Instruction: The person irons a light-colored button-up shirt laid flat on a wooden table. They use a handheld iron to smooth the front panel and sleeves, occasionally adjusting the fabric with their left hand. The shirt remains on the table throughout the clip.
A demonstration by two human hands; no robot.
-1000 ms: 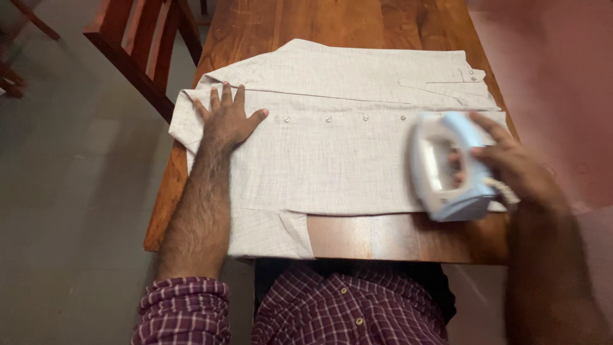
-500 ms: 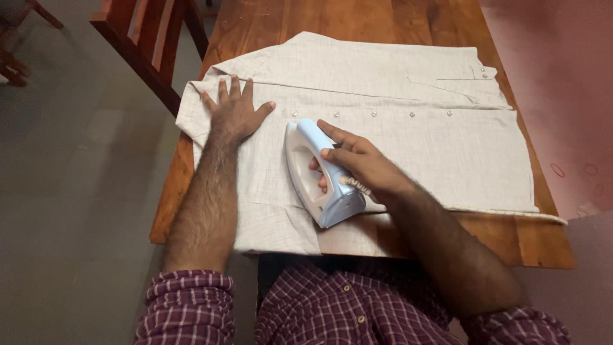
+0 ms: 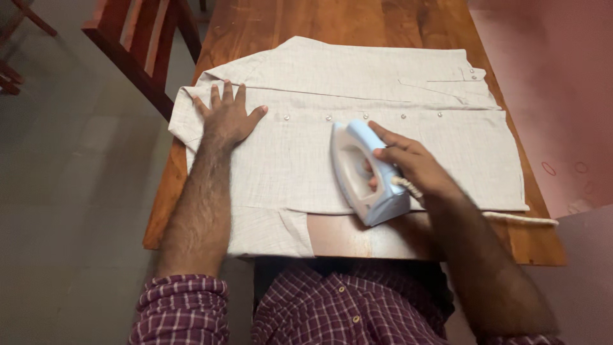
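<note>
Shirt (image 3: 306,160) of pale beige cloth lies spread flat across my wooden bench (image 3: 357,25), its button row running left to right through the middle and its collar end toward the right edge. Part of it hangs over the near edge at the left, and a bare strip of wood shows between the hem and the near edge by my right arm.

My left hand (image 3: 228,118) lies open and flat on the shirt near the bench's left edge, fingers spread and pointing away from me, pressing the cloth down without gripping anything.

My right hand (image 3: 408,163) is wrapped closed around the handle of a light blue and white iron (image 3: 365,172). The iron sits soleplate down on the shirt, just on my side of the button row, with its heel close to the shirt's near hem. Its pale braided cord (image 3: 517,218) trails from the heel toward the right, along the near edge of the bench.

A wooden chair (image 3: 143,45) stands on the floor beside the far left corner of the bench.
</note>
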